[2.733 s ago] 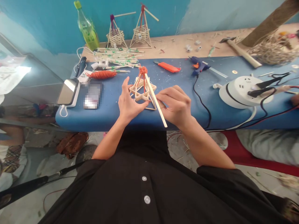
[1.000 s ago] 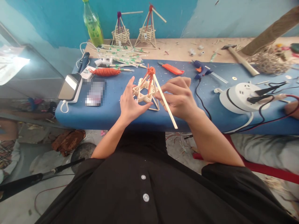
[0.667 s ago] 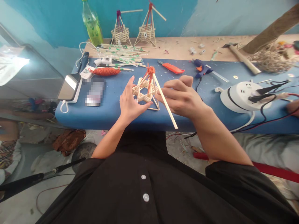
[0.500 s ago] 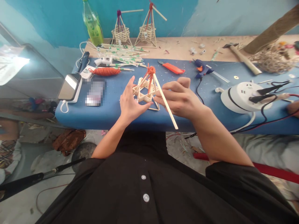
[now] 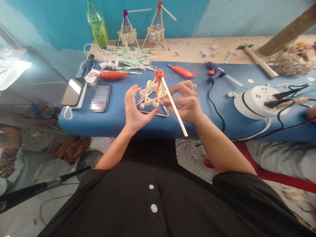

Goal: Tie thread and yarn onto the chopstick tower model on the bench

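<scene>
A small stick model point(image 5: 160, 74) stands on the blue table covering, its pole slanting down toward me. Orange cord binds its top and runs down to a star-shaped basket of stacked sticks point(image 5: 151, 101). Curved around the left side of the basket, my left hand point(image 5: 135, 110) is open, fingers apart from the thumb, whose tip is near the front edge. A small white piece point(image 5: 142, 105) shows beside the basket near that palm. My right hand point(image 5: 185, 102) pinches at the basket's right side, behind the slanting pole; its exact contact is partly hidden.
Behind lie an orange cord bundle point(image 5: 113, 75), wrapped sticks point(image 5: 130, 59), an orange utility knife point(image 5: 184, 71), a glue gun point(image 5: 214, 70) and a hammer point(image 5: 259, 61). Two similar models point(image 5: 127, 33) stand by the wall. At right is a white power strip point(image 5: 254, 102) with cables; a phone point(image 5: 73, 92) rests left.
My left hand has drawn slightly left, away from the basket, baring the small white piece. My right forearm has shifted inward, with the fingers still at the basket. The model has barely moved.
</scene>
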Demonstrator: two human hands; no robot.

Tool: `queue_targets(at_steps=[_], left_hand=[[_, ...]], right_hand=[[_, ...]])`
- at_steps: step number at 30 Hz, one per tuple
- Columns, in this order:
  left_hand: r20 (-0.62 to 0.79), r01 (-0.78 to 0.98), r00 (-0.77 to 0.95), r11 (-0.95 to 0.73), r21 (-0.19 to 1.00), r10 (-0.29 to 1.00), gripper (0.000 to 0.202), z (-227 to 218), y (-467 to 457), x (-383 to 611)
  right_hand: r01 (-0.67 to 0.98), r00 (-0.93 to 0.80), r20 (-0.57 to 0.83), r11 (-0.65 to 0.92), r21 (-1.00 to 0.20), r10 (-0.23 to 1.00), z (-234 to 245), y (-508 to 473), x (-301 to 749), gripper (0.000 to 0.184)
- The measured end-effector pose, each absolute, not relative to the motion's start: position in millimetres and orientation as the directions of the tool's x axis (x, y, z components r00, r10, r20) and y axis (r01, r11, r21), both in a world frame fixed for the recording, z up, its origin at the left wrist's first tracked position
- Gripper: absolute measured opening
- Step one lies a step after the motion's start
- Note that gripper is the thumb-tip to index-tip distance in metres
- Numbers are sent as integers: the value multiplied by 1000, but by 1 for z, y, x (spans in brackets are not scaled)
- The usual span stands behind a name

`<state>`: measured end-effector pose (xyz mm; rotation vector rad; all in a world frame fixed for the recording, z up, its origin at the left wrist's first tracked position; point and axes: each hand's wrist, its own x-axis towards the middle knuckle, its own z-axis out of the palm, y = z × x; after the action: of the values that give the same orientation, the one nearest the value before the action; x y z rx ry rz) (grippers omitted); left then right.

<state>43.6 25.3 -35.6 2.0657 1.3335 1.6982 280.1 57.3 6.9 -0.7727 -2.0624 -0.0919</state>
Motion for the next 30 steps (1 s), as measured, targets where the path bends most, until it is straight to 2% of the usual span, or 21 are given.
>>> queue_targets(at_steps=[4,6,8,10,16,21,25,27,30], left_hand=[[857,687,-68,-599,412,511,35,-28,14,45],[900,753,-37,-580,311,435,22,-25,13,47],[918,775,-26,-573,268,395,18,-25,15,50],[916,772,-32,-573,277,400,15,-25,19,52],[865,669,-61,-623,405,497,8,-30,25,52],[801,642,-69,-588,492,595,15,-31,24,49],[852,709,-65,-577,405,519,16,-31,22,49],[876,738,-40,-577,351,482,17,-31,21,48],[847,750,26,-570,335,532,21,-30,16,40]], right_hand=[[624,-371,710,727,-287,598,3,62,278,26],[612,-373,700,729,-308,609,2,64,278,22],[599,-376,694,732,-324,614,1,66,277,18],[596,-377,689,732,-330,618,-1,67,277,16],[572,-386,731,768,-289,563,-1,65,278,16],[706,-309,784,682,-190,538,1,42,266,17],[767,-228,850,626,-145,476,-13,24,241,21],[781,-200,833,597,-182,516,-20,22,230,15],[836,-163,771,501,-223,616,-26,24,222,13]])
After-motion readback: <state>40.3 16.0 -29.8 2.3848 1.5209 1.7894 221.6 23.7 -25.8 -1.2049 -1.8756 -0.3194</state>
